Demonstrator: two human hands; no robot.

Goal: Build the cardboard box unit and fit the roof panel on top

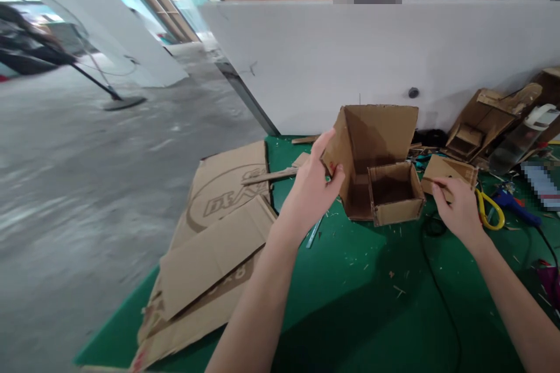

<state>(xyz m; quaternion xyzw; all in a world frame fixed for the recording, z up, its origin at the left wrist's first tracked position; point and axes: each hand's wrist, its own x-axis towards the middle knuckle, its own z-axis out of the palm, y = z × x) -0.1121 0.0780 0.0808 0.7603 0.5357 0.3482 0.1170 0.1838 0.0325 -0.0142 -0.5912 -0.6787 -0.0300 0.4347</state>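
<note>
An open cardboard box [378, 134] stands on the green table with its tall back and left walls up. A smaller open-topped cardboard compartment [398, 213] sits at its front right. My left hand [312, 183] is closed on the left wall of the box, thumb on the inner side and fingers behind it, partly hidden. To the right of the box, my right hand [459, 207] has its thumb and fingers pinched at the near left of a small cardboard piece [455, 170]. Its curled fingers are partly hidden.
Flat cardboard sheets [219, 247] lie on the left of the green table [350, 303]. Yellow-handled scissors [483, 210], a blue glue gun [514, 205] with a black cable, a phone [541, 185] and a clear bottle [520, 140] are at right. A white panel [332, 64] rises behind.
</note>
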